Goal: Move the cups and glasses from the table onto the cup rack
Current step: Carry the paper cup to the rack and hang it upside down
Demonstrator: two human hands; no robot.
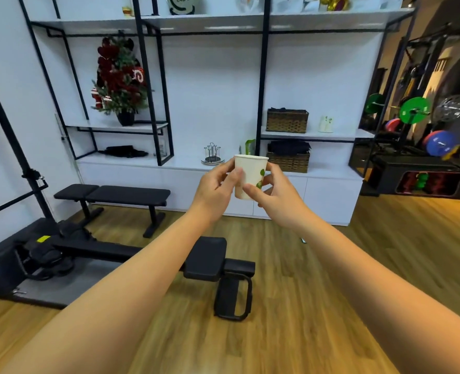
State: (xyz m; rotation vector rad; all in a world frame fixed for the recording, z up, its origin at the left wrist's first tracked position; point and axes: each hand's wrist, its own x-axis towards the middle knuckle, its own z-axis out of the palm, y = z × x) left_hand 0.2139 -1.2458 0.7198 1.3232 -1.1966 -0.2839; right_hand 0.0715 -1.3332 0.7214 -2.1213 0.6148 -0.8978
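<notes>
We note wood floor (291, 279), white shelving (215, 76); no readable writing. Frame centre: left hand (215, 187) and right hand (274, 193) both grip upright paper cup (249, 175). Cup rack (212, 155) on the shelf behind.

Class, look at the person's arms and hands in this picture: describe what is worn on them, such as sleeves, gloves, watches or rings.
Both forearms are bare as far as the frame shows, with no sleeves in view. The left hand and right hand wear no gloves. No watch, bracelet or ring is visible on either wrist or on the fingers that show.
</notes>
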